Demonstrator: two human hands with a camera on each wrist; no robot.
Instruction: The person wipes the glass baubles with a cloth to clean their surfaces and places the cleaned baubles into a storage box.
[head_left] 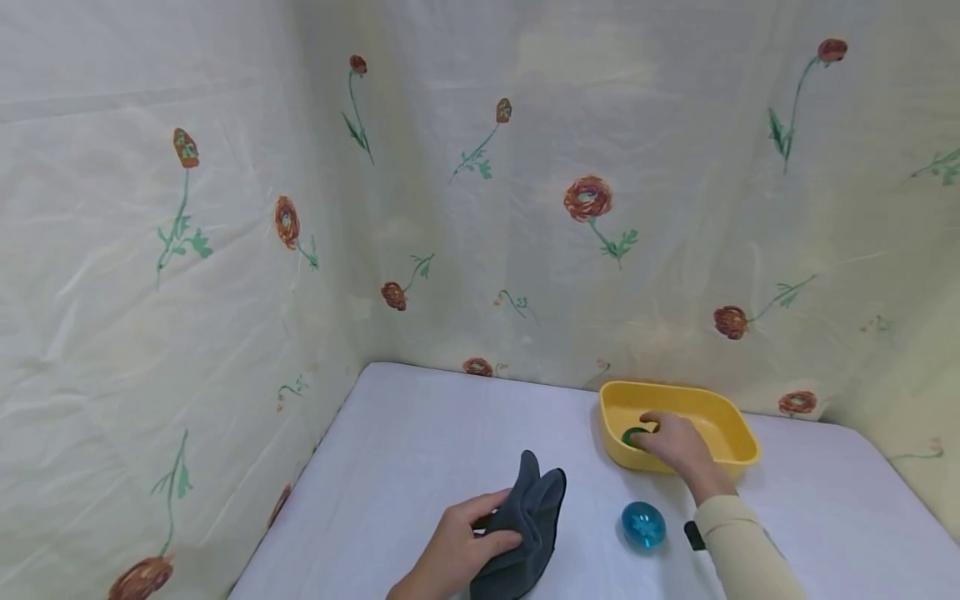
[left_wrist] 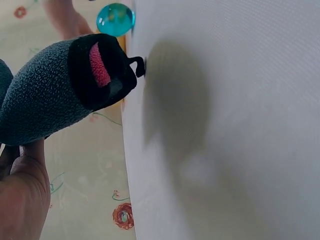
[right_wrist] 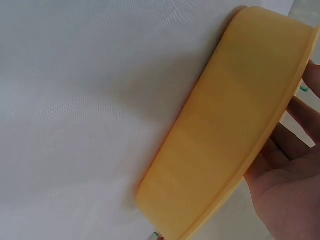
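My left hand (head_left: 465, 542) grips a folded dark grey cloth (head_left: 525, 529) between thumb and fingers, held above the white tabletop. In the left wrist view the cloth (left_wrist: 45, 95) shows a fuzzy face, black edging and a pink patch. My right hand (head_left: 678, 446) reaches over the front rim of a yellow basin (head_left: 731, 429), with thumb and finger around a round green thing (head_left: 630, 435) at its left end. From the right wrist, the basin wall (right_wrist: 220, 130) hides most of the fingertips. A see-through blue ball (head_left: 643, 525) lies on the table between both hands.
The white-covered table (head_left: 420, 433) meets flower-printed cloth walls (head_left: 480, 233) behind and at the sides. A small black object (head_left: 694, 536) shows beside the right sleeve; its kind cannot be made out. The basin stands near the table's back edge.
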